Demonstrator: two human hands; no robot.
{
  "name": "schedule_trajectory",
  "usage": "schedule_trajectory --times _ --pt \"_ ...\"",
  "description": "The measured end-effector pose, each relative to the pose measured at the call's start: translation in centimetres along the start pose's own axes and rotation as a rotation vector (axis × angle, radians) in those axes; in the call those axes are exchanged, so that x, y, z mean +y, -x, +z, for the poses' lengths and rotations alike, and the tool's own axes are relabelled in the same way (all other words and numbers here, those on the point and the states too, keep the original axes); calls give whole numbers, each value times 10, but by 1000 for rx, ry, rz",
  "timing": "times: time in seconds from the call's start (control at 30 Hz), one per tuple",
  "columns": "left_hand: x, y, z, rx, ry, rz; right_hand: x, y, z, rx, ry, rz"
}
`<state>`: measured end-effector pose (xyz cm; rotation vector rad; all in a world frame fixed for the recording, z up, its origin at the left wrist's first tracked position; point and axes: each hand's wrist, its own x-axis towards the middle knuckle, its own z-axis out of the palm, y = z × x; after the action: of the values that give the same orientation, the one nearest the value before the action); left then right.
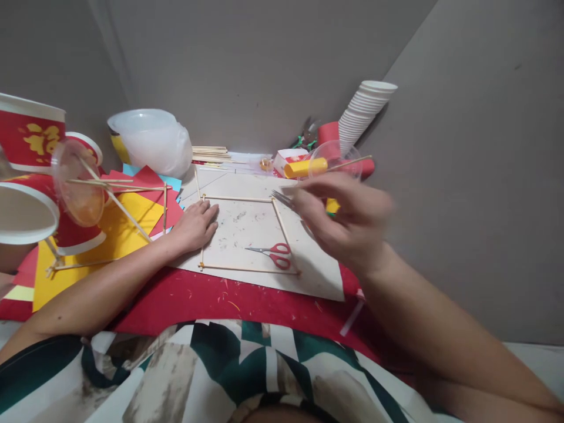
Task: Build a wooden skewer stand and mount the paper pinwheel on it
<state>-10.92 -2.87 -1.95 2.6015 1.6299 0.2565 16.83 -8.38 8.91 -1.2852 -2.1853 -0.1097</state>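
A square frame of thin wooden sticks (pixel 238 199), tied at its corners, lies on a white board (pixel 259 220). My left hand (pixel 195 225) rests flat over the frame's left side, fingers extended and holding nothing. Above the far right corner, my right hand (pixel 343 214) is closed in a pinch and blurred by motion. From its fingertips sticks out a thin pointed metal tool (pixel 282 198) that looks like tweezers; the rest of it is hidden in the hand. Small scissors with red handles (pixel 280 249) lie inside the frame, near its lower right.
Red paper cups (pixel 33 138), a clear plastic lid (pixel 83 202) and another stick structure (pixel 127 217) stand left over yellow paper (pixel 132 235). Behind are plastic bowls (pixel 152 141), loose sticks (pixel 210 154) and stacked white cups (pixel 363 111). Grey walls (pixel 273 70) enclose the red-covered table (pixel 211 299).
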Motion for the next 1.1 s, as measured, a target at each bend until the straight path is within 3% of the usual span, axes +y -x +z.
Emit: schedule_trajectory --times 0.1,0.17,0.27,0.43,0.57,0.7,0.83,1.0,1.1 --pt "0 0 -1 2 -23 18 26 -18 32 -280 126 148" --pt "-1 -1 0 6 -25 26 44 -27 54 -407 278 263" --pt "-4 -1 4 15 -21 40 62 -30 76 -562 359 312" --pt "-6 -2 9 7 4 50 70 -32 91 -655 362 313" --pt "-2 -3 4 -77 -13 19 73 -37 100 -686 375 353" --pt "-2 -5 1 -111 -72 29 72 -37 97 -673 395 381" --pt "-4 -6 3 -103 -79 49 52 -24 71 -559 379 295" --pt "-2 -5 2 -96 -88 44 20 5 45 -804 165 -44" --pt "-1 -4 0 -105 -100 43 15 16 46 -841 122 -140"
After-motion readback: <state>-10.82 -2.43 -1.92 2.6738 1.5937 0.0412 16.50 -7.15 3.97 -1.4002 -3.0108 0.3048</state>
